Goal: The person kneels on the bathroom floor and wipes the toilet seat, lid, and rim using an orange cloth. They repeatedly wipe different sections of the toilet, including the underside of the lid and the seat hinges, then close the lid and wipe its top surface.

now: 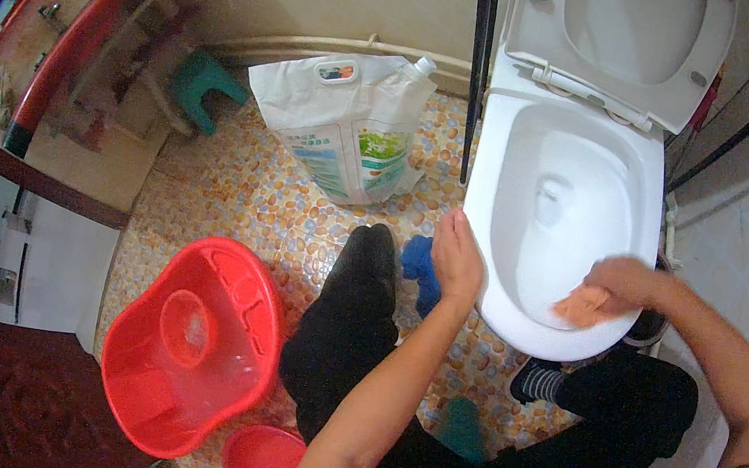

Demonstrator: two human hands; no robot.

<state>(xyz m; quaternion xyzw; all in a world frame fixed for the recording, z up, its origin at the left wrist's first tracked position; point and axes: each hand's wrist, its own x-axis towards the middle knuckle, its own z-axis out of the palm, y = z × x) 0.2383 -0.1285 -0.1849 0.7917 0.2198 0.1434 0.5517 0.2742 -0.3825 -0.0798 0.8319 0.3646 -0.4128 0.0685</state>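
Before me stands a white ceramic toilet [482, 200], its white seat [531, 28] raised against the back. My right hand [625, 282] grips an orange cloth [585, 307] and presses it to the inner side of the bowl near the front right rim; the hand is slightly blurred. Against the outer left side of the bowl rests my left hand [457, 256], fingers together, palm towards the ceramic, holding nothing that I can see. A blue cloth or similar item [420, 265] lies on the floor beside that hand, partly hidden by it.
A red plastic basin [225, 358] stands at the left on the pebble-patterned floor [199, 203]. A large white refill pouch [341, 123] with printed labels is left of the toilet. Farther left is a green stool [200, 90]. A black pole [478, 72] runs beside the toilet.
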